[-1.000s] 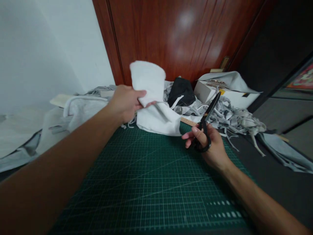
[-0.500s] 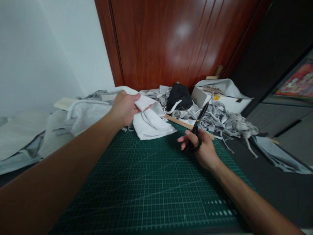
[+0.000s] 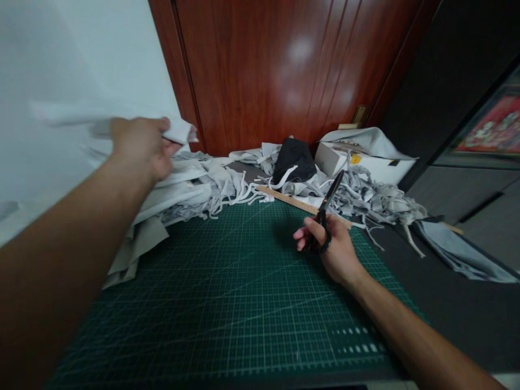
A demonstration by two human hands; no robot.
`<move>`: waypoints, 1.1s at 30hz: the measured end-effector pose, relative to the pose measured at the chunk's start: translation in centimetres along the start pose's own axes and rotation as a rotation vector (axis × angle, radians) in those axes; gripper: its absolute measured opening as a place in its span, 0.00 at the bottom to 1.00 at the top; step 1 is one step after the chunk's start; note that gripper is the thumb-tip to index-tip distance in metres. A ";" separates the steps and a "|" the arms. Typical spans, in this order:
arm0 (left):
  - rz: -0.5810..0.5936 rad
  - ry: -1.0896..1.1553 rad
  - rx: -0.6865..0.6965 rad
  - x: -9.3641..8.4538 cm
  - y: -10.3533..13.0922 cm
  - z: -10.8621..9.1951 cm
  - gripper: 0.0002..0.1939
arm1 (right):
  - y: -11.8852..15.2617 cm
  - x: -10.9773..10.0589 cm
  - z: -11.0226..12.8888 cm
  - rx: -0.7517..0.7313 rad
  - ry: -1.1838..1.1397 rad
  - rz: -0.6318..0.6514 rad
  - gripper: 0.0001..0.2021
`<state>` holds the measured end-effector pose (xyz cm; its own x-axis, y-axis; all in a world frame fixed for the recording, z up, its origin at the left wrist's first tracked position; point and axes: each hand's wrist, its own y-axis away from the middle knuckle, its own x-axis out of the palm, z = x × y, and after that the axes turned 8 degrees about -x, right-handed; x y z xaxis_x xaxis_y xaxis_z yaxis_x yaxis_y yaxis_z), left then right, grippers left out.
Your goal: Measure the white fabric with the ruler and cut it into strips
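Note:
My left hand is raised at the left, closed on a white cloth whose far part is smeared by motion. Below it lies a pile of white and grey cloth with cords hanging from its edge. My right hand has its fingers in the handles of black scissors, blades pointing up and away, over the green cutting mat. Behind the scissors a wooden ruler lies across the mat's far edge.
At the back are a black pouch and a white box with grey cloth on top. Tangled grey strips lie right of the ruler. Folded grey cloth rests at the far right. A wooden door stands behind.
My left hand has lifted the white cloth and carried it left, uncovering the pile and cords beneath. My right hand has barely moved with the scissors.

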<state>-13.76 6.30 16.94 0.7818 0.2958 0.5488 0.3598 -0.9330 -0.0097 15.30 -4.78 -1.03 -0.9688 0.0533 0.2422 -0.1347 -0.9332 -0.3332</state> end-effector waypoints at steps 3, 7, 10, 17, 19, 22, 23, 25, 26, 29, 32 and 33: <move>0.061 0.049 -0.102 0.6 4.3 6.2 0.13 | -0.3 0.5 0.1 0.035 -0.021 0.036 0.23; 0.228 0.072 -0.272 0.2 9.1 13.4 0.09 | -1.8 1.5 0.1 0.093 -0.053 0.089 0.24; 0.280 0.052 -0.323 -1.0 11.1 16.5 0.11 | -3.0 2.2 -0.1 0.113 -0.074 0.089 0.25; 0.361 -0.007 -0.375 -3.1 12.8 18.4 0.16 | -3.3 2.0 -0.4 0.074 -0.124 -0.023 0.21; 0.354 -0.013 -0.376 -3.3 13.1 18.6 0.16 | -3.1 1.7 -0.3 0.072 -0.114 -0.044 0.20; 0.363 0.008 -0.382 -3.2 13.4 18.6 0.17 | -3.1 1.3 -0.2 0.067 -0.095 -0.059 0.18; 0.381 0.026 -0.387 -3.2 13.5 18.5 0.17 | -3.2 1.2 -0.2 0.067 -0.096 -0.071 0.18; 0.433 0.068 -0.406 -3.1 13.7 18.3 0.17 | -3.5 1.1 -0.2 0.053 -0.105 -0.112 0.19; 0.461 0.086 -0.421 -3.1 13.9 18.1 0.17 | -3.7 0.9 -0.2 0.042 -0.109 -0.138 0.19; 0.522 0.114 -0.472 -3.0 14.2 17.7 0.14 | -4.2 0.4 -0.1 0.022 -0.112 -0.195 0.21; 0.581 0.136 -0.493 -3.0 14.5 17.4 0.13 | -4.5 -0.2 -0.2 0.024 -0.105 -0.212 0.22; 0.602 0.145 -0.490 -3.0 14.6 17.3 0.14 | -4.5 -0.3 -0.3 0.021 -0.097 -0.214 0.23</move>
<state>-2.03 -4.60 0.66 0.6849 -0.2866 0.6699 -0.3957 -0.9183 0.0117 16.17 -0.46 0.15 -0.8940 0.2174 0.3918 -0.3296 -0.9114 -0.2463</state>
